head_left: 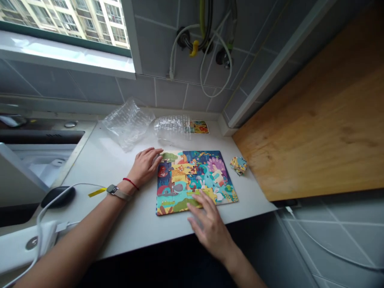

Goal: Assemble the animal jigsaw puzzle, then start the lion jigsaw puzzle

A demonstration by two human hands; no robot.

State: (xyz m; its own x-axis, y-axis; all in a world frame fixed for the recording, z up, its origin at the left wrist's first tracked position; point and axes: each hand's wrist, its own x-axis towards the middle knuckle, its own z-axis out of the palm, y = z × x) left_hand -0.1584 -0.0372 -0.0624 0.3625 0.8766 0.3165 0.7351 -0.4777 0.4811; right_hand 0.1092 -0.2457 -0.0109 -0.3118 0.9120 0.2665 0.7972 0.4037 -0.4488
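Note:
A colourful animal jigsaw puzzle [207, 162] lies on the white counter, with pieces joined along its left side and bottom. Resting flat on the counter, my left hand [147, 163] has its fingertips at the puzzle's upper left corner. My right hand [211, 224] is over the bottom edge, fingers stretched out and touching or just above the pieces there; what lies under the fingertips is hidden. One loose puzzle piece [219, 178] sits at an angle on the right half of the picture. Right of the puzzle is a small pile of puzzle pieces [239, 165].
Behind the puzzle lie crumpled clear plastic bags [129, 122] and a small picture card [200, 127]. A sink [49, 160], black mouse-like object [58, 197] and white power strip [28, 242] are at left. A wooden panel [315, 120] stands at right. Cables [216, 60] hang on the wall.

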